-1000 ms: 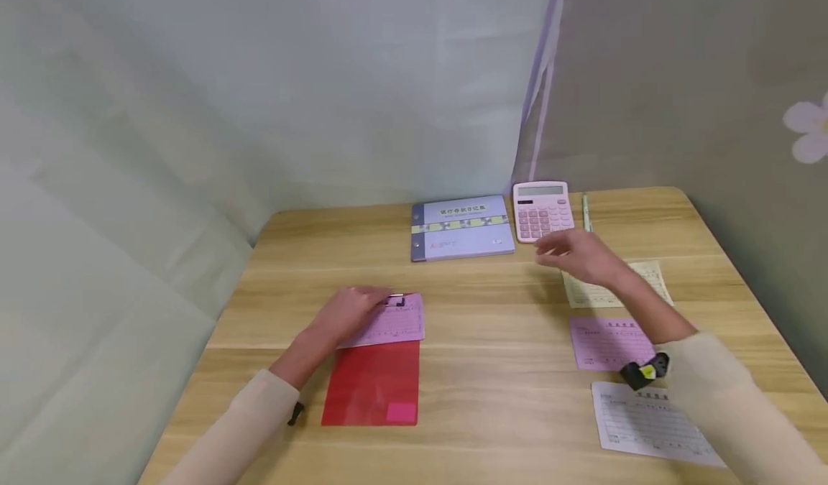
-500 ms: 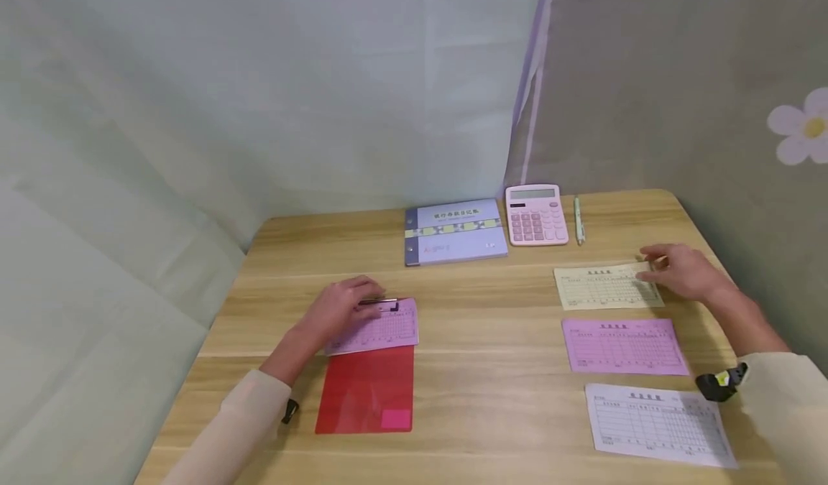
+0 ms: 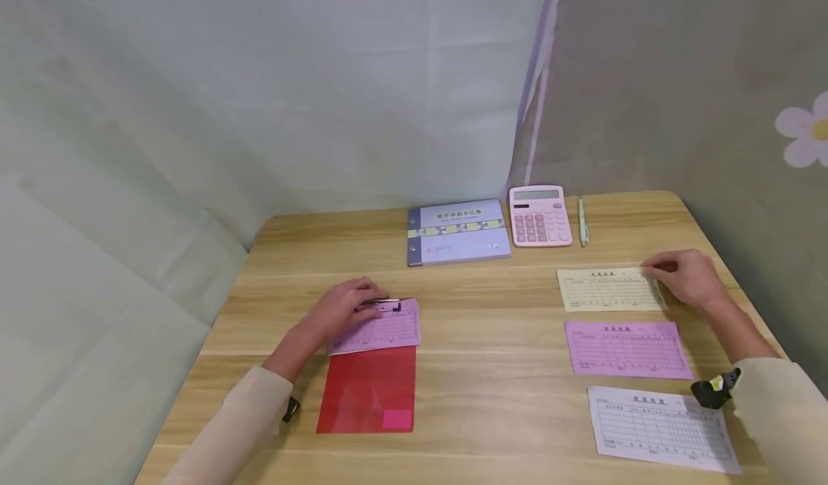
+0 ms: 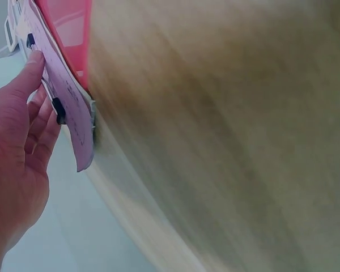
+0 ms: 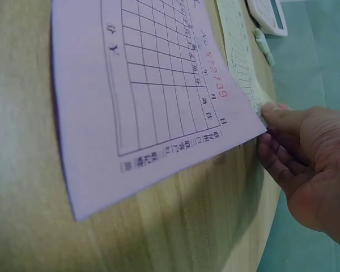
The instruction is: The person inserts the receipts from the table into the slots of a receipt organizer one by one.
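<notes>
In the head view my left hand (image 3: 336, 316) grips the top end of a red clipboard (image 3: 369, 391). A pink receipt slip (image 3: 396, 330) lies across its upper half, under the metal clip (image 3: 384, 301). The left wrist view shows the thumb on the wire clip (image 4: 58, 110) with black ends, the other fingers behind the board's edge. At the right of the table, my right hand (image 3: 692, 280) pinches the upper right corner of a pale yellow receipt slip (image 3: 608, 289) between thumb and fingers. That slip lies nearly flat, partly hidden behind another slip in the right wrist view.
Below the yellow slip lie a second pink slip (image 3: 627, 349) and a white slip (image 3: 663, 427), in a column. A ledger book (image 3: 459, 232), a pink calculator (image 3: 540, 215) and a green pen (image 3: 583, 222) rest along the back edge, before a curtain (image 3: 362, 90).
My right hand has travelled from near the calculator rightward to the yellow slip's corner, and its fingers have closed there. The left hand stays at the clip, its fingers slightly shifted.
</notes>
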Demonstrator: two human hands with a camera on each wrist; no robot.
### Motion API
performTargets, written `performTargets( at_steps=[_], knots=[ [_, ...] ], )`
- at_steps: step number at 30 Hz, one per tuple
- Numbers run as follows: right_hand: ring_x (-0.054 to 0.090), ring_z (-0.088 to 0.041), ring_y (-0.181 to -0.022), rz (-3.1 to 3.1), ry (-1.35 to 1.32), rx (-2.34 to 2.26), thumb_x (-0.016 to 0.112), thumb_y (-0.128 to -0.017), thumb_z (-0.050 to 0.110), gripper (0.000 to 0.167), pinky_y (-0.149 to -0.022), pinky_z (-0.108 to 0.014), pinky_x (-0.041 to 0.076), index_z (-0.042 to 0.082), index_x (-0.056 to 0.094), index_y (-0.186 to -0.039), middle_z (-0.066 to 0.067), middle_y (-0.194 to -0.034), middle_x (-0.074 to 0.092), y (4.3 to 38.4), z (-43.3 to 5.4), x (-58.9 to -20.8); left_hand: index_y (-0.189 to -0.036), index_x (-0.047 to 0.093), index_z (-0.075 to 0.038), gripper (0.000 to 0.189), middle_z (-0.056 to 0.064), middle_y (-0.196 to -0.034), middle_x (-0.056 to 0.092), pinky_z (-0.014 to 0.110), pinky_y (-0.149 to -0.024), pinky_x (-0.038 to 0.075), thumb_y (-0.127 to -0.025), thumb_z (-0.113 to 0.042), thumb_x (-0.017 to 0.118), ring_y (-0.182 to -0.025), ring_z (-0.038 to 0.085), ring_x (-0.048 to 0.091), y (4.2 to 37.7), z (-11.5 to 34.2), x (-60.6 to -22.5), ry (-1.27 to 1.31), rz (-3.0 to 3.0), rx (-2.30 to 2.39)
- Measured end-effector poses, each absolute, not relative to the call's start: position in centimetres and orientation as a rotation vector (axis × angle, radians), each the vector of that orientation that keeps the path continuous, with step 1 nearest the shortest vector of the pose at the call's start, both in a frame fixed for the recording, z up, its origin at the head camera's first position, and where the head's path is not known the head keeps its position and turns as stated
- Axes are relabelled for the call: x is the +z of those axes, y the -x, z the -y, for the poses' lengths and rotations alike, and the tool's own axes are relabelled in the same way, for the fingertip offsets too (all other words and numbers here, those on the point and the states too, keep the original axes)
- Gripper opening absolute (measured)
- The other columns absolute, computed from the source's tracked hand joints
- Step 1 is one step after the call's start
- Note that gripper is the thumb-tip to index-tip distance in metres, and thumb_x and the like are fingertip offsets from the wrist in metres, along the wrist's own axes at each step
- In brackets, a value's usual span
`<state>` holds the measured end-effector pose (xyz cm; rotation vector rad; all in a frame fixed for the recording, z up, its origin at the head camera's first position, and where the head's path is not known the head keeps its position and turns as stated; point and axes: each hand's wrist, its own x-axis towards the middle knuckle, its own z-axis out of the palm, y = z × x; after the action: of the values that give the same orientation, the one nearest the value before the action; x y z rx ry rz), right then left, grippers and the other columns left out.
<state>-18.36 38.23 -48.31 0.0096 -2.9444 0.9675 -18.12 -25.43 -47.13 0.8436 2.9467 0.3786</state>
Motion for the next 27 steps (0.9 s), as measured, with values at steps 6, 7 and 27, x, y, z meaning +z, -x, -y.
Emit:
performTargets(
  at_steps=[6, 7, 27],
  knots=[
    [0.059, -0.037, -0.092, 2.913, 0.025, 0.972, 0.073, -0.103, 0.019, 0.030, -0.064, -0.023, 0.043, -0.009, 0.076, -0.114, -0.033, -0.111, 0.071, 18.5, -38.4, -48.1, -0.132, 0.077, -0.019, 0.040, -0.002, -0.122, 0.068, 0.042, -0.102, 0.056, -0.095, -0.033, 0.083, -0.113, 0.019, 0.065, 18.4, 25.4, -47.5, -0.831, -2.952, 0.425],
    [0.059, -0.037, -0.091, 2.911, 0.032, 0.980, 0.073, -0.104, 0.019, 0.031, -0.063, -0.021, 0.043, -0.009, 0.076, -0.114, -0.033, -0.110, 0.071, 18.6, -38.3, -47.9, -0.132, 0.077, -0.019, 0.039, -0.002, -0.122, 0.068, 0.042, -0.102, 0.055, -0.095, -0.032, 0.083, -0.113, 0.019, 0.064, 18.4, 25.4, -47.5, -0.830, -2.952, 0.427],
    [0.070, -0.023, -0.078, 2.906, -0.297, 1.249, 0.075, -0.101, 0.013, 0.023, -0.063, -0.025, 0.054, -0.007, 0.078, -0.113, -0.018, -0.097, 0.078, 20.2, -30.2, -43.0, -0.136, 0.074, -0.018, 0.038, 0.000, -0.125, 0.068, 0.043, -0.103, 0.055, -0.100, -0.030, 0.077, -0.115, 0.021, 0.065, 18.1, 25.3, -46.9, -0.841, -2.916, 0.364]
  ],
)
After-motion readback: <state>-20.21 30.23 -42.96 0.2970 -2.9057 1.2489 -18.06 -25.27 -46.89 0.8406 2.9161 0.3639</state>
